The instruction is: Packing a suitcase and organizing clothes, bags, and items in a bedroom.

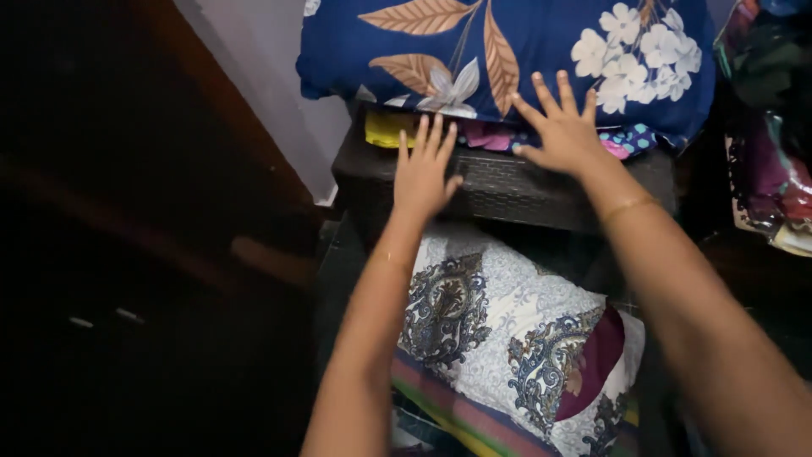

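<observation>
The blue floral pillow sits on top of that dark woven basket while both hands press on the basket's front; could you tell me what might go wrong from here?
1. The blue floral pillow overhangs the dark woven basket; shifting the basket could tip it off.
2. Folded cloths stick out under the pillow and might get pulled or caught.
3. Left hand and right hand lie flat and open, gripping nothing, so they could slip.

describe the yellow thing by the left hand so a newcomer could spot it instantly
Start at the big blue floral pillow along the top. Under it sits a dark woven basket, both hands spread at its front rim. The yellow cloth is wedged between pillow and basket at the left end, just past the left hand; its neighbours there are pink and polka-dotted.
</observation>
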